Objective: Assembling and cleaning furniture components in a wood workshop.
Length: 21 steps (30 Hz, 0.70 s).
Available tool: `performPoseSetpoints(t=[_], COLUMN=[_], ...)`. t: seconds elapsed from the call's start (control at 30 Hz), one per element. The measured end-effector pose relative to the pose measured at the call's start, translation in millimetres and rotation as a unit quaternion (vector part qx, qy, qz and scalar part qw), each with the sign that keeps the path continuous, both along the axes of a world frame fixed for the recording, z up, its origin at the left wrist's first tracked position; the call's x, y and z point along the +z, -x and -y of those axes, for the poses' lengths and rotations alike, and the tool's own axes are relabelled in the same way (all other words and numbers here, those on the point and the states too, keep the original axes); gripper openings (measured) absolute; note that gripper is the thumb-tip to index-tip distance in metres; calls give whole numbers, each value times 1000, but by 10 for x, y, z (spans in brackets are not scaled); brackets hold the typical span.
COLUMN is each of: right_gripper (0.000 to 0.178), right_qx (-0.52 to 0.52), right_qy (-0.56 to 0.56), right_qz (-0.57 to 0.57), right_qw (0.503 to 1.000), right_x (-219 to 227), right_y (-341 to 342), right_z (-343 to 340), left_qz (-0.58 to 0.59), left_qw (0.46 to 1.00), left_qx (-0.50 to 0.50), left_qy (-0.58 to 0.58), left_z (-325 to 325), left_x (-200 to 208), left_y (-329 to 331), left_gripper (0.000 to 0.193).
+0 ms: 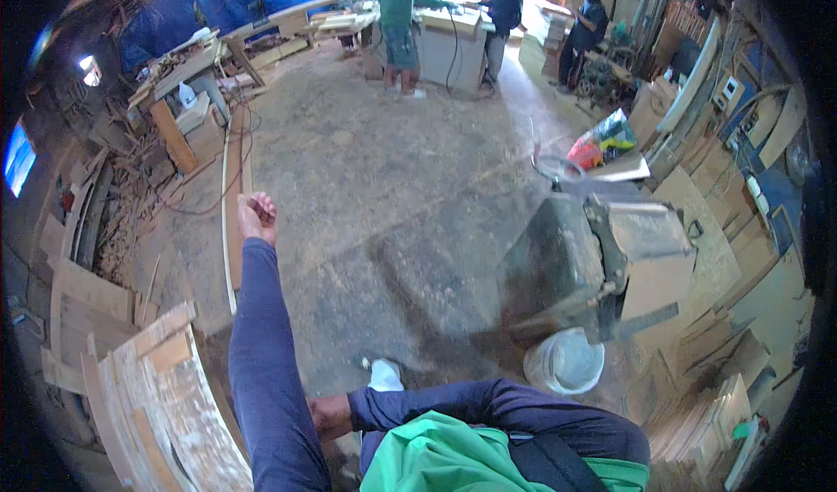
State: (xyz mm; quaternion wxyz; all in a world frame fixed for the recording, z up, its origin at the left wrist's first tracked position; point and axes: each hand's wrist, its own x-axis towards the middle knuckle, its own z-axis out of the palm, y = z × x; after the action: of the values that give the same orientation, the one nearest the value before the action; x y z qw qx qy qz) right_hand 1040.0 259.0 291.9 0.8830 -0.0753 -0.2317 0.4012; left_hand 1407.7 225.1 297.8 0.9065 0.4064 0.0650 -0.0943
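My left arm, in a navy sleeve, stretches forward, and my left hand [258, 219] is raised with its fingers curled in. Nothing shows in it. Behind it in the picture lie long thin wooden strips [233, 165] on the floor; I see no clear contact with them. Folded across my green shirt [449, 453] is my right arm. My right hand [326, 416] rests against the left arm near the elbow, its fingers hidden behind that sleeve.
A boxy machine [649, 230] stands at right, with a white bucket [565, 361] before it. Weathered boards [174, 387] stand near left. Stacked wood panels [706, 422] line the right side. Several people work around a far bench [453, 25]. A cable [187, 208] crosses the floor at left.
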Motion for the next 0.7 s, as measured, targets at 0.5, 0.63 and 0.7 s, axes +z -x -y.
performPoseSetpoints(t=[0.5, 0.63, 0.7], right_gripper=[38, 25, 23], right_qx=[-124, -138, 16], right_qy=[98, 284, 244], right_qz=[241, 421, 201], right_qw=[958, 850, 948], right_x=[-138, -197, -913], right_y=[-2690, -3217, -3403], right_z=[238, 246, 49], left_qz=[-59, 36, 29], left_qw=[998, 987, 995], left_qx=[22, -98, -41], left_qy=[-10, 121, 91], left_z=[203, -147, -66], left_x=[261, -107, -12], left_y=[-2321, -2991, -3118], left_gripper=[35, 33, 35])
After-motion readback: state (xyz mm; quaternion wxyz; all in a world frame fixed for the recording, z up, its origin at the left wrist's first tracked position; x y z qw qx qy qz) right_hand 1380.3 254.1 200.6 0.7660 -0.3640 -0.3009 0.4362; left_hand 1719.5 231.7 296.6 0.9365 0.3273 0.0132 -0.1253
